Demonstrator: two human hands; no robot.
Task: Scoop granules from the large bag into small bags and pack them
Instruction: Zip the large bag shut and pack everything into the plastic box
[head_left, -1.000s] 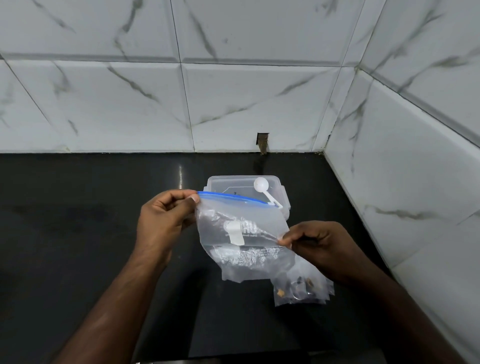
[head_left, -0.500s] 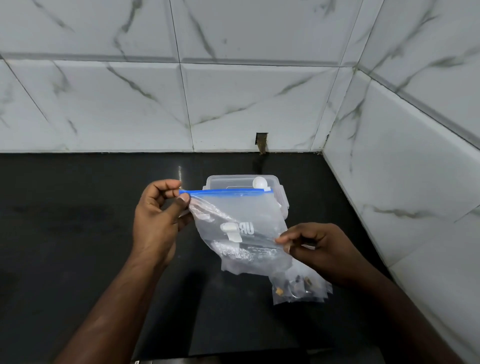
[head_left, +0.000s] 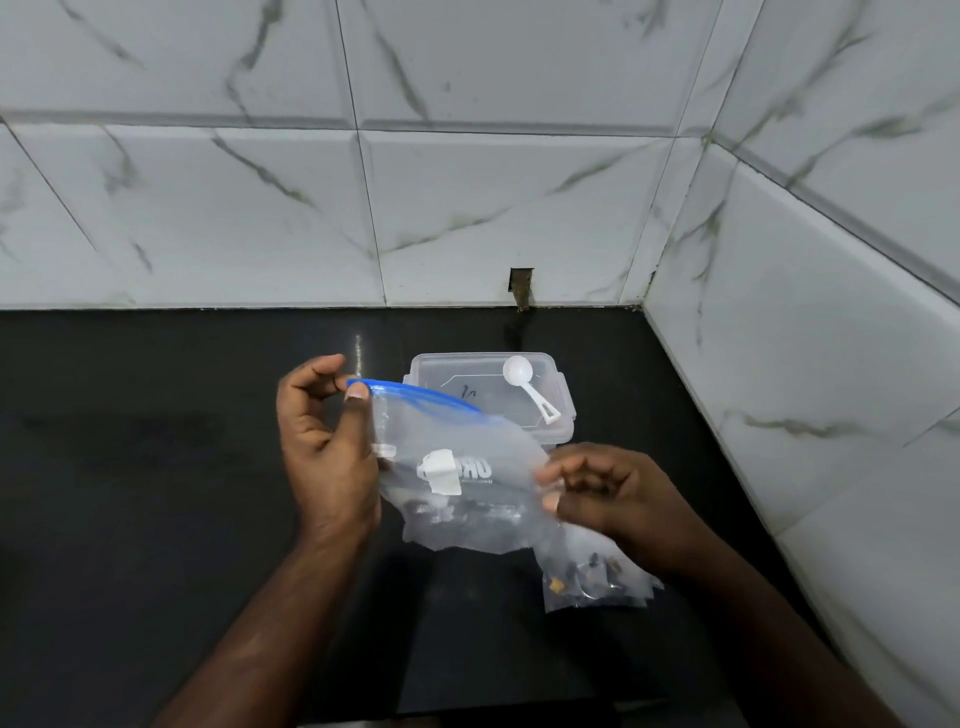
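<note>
A clear large bag with a blue zip strip hangs above the black counter, dark granules lying along its bottom. My left hand pinches the left end of the blue strip between thumb and forefinger. My right hand pinches the bag's right edge lower down. Under my right hand lie small clear bags with a few dark and tan bits inside. Behind the large bag stands a clear lidded plastic box, and a white scoop lies on its lid.
The black counter runs left and toward me. White marble-look tiled walls close the back and the right side, meeting in a corner. A small dark notch sits at the foot of the back wall.
My left hand has shifted left along the blue strip, and the strip's right end has dropped, so the scoop on the box lid shows again. My right hand stays at the bag's right edge.
</note>
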